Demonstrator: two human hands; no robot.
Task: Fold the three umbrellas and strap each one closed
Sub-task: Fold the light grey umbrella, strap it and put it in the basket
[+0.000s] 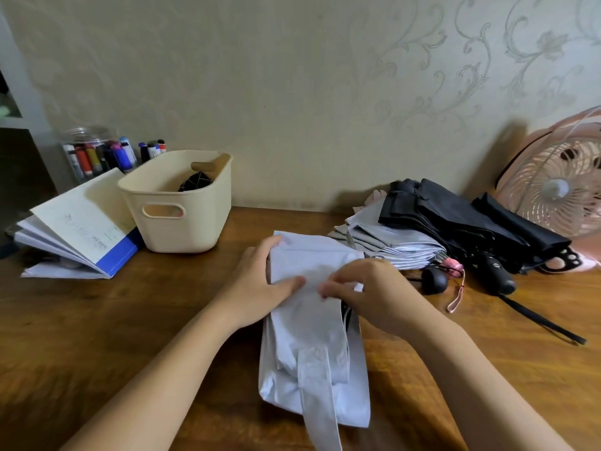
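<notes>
A pale lavender umbrella (312, 346) lies lengthwise on the wooden table in front of me, its canopy partly pleated and its strap (320, 402) trailing toward me. My left hand (260, 281) holds the canopy's left side, thumb lying on top of the fabric. My right hand (367, 288) pinches a fold of the canopy at its middle. Behind on the right lies a second umbrella (390, 245), grey-lavender with a pink handle, collapsed and loose. A black umbrella (461, 222) rests partly on it, its handle (497, 275) pointing toward me.
A cream plastic basket (182, 216) stands at the back left with a dark object inside. An open booklet (78, 236) leans beside it, with a jar of markers (94, 154) behind. A pink fan (559, 183) sits at the far right. A black strap (540, 320) trails across the table.
</notes>
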